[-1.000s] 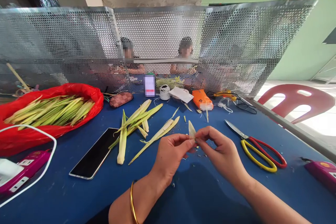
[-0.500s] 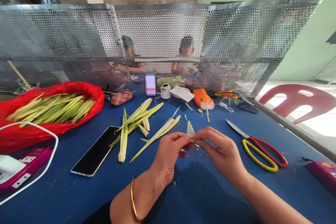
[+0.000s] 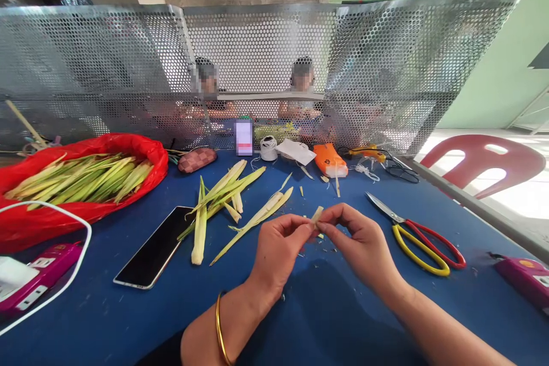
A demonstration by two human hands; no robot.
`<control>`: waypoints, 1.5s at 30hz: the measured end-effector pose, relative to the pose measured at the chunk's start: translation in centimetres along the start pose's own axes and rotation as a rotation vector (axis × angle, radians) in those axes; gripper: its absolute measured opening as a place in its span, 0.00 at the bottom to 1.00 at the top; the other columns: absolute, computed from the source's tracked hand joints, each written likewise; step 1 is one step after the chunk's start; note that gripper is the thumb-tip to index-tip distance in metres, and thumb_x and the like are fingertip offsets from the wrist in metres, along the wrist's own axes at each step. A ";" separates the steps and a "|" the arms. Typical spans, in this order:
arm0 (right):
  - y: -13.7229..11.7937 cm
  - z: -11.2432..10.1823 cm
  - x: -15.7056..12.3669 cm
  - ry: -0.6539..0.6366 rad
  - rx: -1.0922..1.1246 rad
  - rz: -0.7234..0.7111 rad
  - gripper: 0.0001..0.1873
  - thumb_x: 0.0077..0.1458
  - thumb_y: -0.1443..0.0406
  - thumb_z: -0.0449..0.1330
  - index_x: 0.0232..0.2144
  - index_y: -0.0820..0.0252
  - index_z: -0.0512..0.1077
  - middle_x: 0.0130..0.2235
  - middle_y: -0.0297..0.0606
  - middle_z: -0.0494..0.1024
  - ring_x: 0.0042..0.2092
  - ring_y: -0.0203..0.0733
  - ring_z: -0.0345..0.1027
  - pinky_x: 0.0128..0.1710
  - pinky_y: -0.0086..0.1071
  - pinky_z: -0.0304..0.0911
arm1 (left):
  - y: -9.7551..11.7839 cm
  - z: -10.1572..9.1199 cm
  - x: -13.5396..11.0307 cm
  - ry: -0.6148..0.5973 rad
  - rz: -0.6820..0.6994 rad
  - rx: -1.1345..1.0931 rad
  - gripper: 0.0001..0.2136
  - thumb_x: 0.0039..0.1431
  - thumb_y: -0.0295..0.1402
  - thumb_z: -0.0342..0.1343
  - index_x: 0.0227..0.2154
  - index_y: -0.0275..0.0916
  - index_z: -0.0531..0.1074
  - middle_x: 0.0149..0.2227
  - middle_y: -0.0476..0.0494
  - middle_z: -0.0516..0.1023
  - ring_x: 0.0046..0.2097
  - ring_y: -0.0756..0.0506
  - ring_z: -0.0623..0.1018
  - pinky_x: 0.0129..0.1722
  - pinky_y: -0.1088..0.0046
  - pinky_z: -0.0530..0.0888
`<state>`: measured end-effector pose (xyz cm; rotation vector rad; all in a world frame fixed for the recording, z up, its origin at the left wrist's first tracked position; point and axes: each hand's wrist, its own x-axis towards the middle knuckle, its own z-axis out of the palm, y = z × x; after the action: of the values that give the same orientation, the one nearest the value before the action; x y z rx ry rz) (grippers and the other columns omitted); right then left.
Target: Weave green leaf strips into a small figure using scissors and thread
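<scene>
Between the fingertips of both hands is a small pale piece of corn husk point(image 3: 317, 215), its upper end sticking up above the fingers. My left hand point(image 3: 278, 249), with a gold bangle at the wrist, pinches it from the left. From the other side my right hand point(image 3: 360, 240) grips it between thumb and fingers. The lower part of the piece is hidden by the fingers. Just left of the hands lies a loose pale-green corn husk point(image 3: 257, 220), and beyond it a small heap of husks point(image 3: 218, 200). Scissors point(image 3: 416, 237) with red and yellow handles lie right of my right hand.
A red bag point(image 3: 158, 154) full of husks stands at the left, near a black-screened phone point(image 3: 150, 251) and a purple power strip point(image 3: 51, 274). White string point(image 3: 269, 148) and an orange tissue pack point(image 3: 329, 160) sit before the perforated metal screen point(image 3: 257, 40). Two people are behind it.
The husk piece has changed from a pointed tip to a shorter, blunt-ended shape between my fingers. Both hands stay in nearly the same place, and the view has shifted slightly.
</scene>
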<state>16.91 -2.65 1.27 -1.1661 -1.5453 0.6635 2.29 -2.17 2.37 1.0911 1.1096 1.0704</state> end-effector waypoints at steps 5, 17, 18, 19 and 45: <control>0.0 0.0 0.0 0.009 -0.024 -0.028 0.05 0.54 0.65 0.60 0.27 0.58 0.70 0.26 0.32 0.74 0.29 0.37 0.68 0.29 0.29 0.64 | -0.2 -0.1 0.2 0.003 0.051 0.096 0.08 0.47 0.37 0.62 0.25 0.37 0.78 0.25 0.46 0.78 0.30 0.48 0.74 0.31 0.74 0.68; 0.7 -0.2 0.0 -0.098 -0.205 -0.324 0.04 0.59 0.68 0.58 0.33 0.56 0.73 0.33 0.35 0.76 0.36 0.38 0.70 0.37 0.31 0.64 | -0.4 -0.5 0.4 -0.064 -0.165 -0.208 0.07 0.47 0.35 0.61 0.24 0.37 0.71 0.25 0.49 0.72 0.30 0.51 0.71 0.27 0.78 0.65; 0.8 -0.2 0.0 -0.096 -0.192 -0.325 0.04 0.59 0.68 0.58 0.32 0.56 0.73 0.34 0.35 0.76 0.37 0.38 0.70 0.37 0.31 0.64 | -0.4 -0.5 0.4 -0.075 -0.187 -0.222 0.07 0.47 0.34 0.61 0.26 0.37 0.72 0.26 0.49 0.72 0.31 0.51 0.72 0.27 0.77 0.66; 0.7 -0.2 0.1 -0.097 -0.175 -0.324 0.05 0.59 0.69 0.58 0.32 0.56 0.73 0.34 0.36 0.76 0.37 0.39 0.71 0.38 0.31 0.65 | -0.3 -0.6 0.4 -0.085 -0.206 -0.234 0.07 0.46 0.33 0.61 0.27 0.36 0.73 0.27 0.48 0.73 0.32 0.50 0.73 0.27 0.77 0.67; 0.6 -0.1 0.1 -0.021 -0.016 0.022 0.06 0.53 0.64 0.61 0.35 0.57 0.68 0.30 0.32 0.73 0.32 0.38 0.68 0.32 0.30 0.64 | -0.9 0.0 0.2 0.014 0.118 0.078 0.05 0.46 0.33 0.61 0.25 0.37 0.75 0.25 0.48 0.76 0.30 0.49 0.73 0.32 0.75 0.69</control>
<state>17.25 -2.32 0.83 -1.1930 -1.5602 0.6808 2.42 -2.09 1.50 1.2249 1.1168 1.1362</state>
